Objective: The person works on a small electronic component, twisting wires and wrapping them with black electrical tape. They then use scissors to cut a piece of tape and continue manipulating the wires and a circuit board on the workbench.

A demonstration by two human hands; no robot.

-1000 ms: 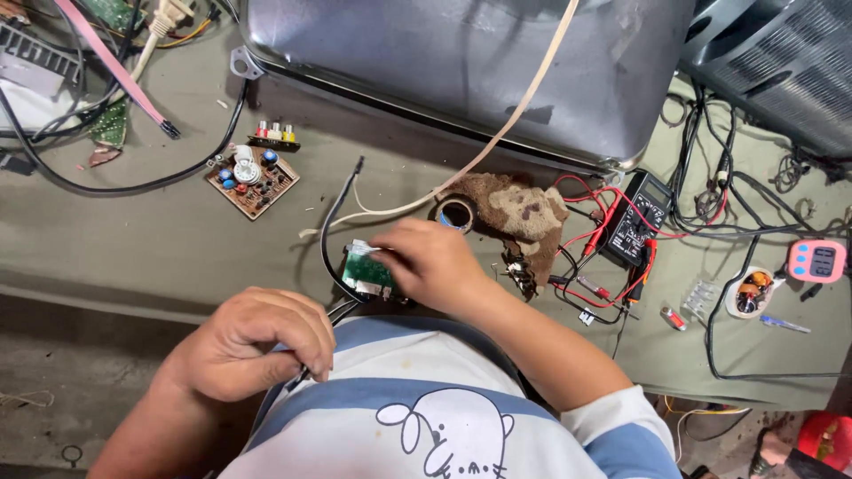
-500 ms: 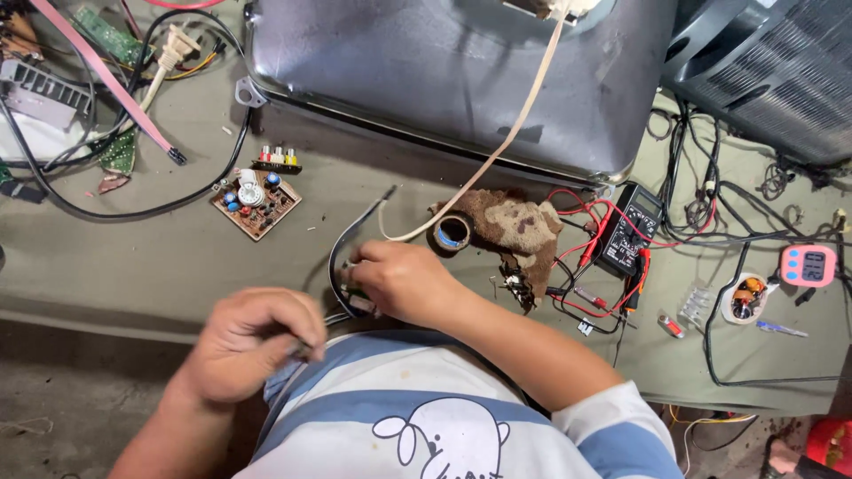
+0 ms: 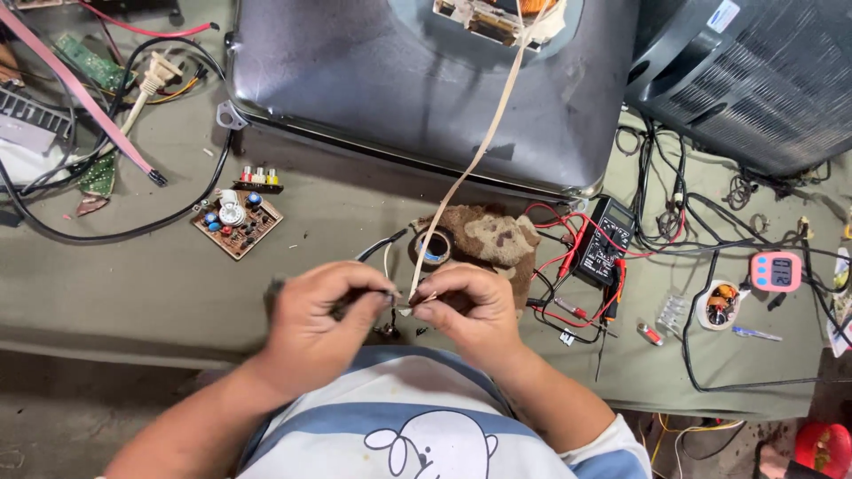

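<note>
Olive-grey desk [image 3: 133, 284] across the frame, cluttered with electronics; bare floor at lower left. Large grey tube housing [image 3: 426, 80] at top centre, black ribbed casing [image 3: 754, 80] at upper right.

Hands together at lower centre, just above a blue-and-white striped shirt. Left hand [image 3: 321, 318] curled, fingertips pinched shut on a dark wire end [image 3: 377, 253] that arcs up towards the centre. Right hand [image 3: 469, 312] likewise pinched narrow, gripping the lower end of a cream flat cable [image 3: 479, 155] which runs up diagonally over the tube housing to the top edge. Fingertips of both hands nearly touching; exact contact point blurred, cannot tell whether the two wire ends meet.

Roll of tape [image 3: 433, 250] just above the right hand, beside a brown mottled rag [image 3: 497, 238]. Black multimeter [image 3: 605, 239] with red and black leads right of the rag. Small brown circuit board [image 3: 236, 226] at left centre, well apart from the hands. Pink timer [image 3: 775, 271] at far right. Green board [image 3: 89, 60] and tangled cables at upper left
</note>
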